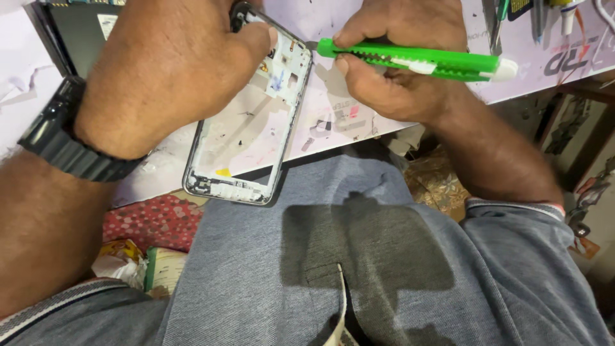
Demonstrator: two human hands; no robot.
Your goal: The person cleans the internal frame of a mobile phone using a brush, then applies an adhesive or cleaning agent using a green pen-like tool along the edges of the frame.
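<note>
The left hand (170,67) is clamped over the top end of a stripped phone frame (246,128), fingers curled round its upper edge, a black watch (70,144) on the wrist. The right hand (391,61) is closed in a fist round a green utility knife (416,61), its tip meeting the frame's upper right edge. The frame lies tilted on the edge of the pale worktable (333,122), its lower end hanging over the person's lap. To my eye the work wants a shallow blade angle, light pressure and a firm hold so the knife cannot skid toward the holding fingers. The frame is thin dark metal with a whitish, scuffed inner plate; the knife is smooth plastic, long and slim, white-capped. Grey shirt (384,256) below.
</note>
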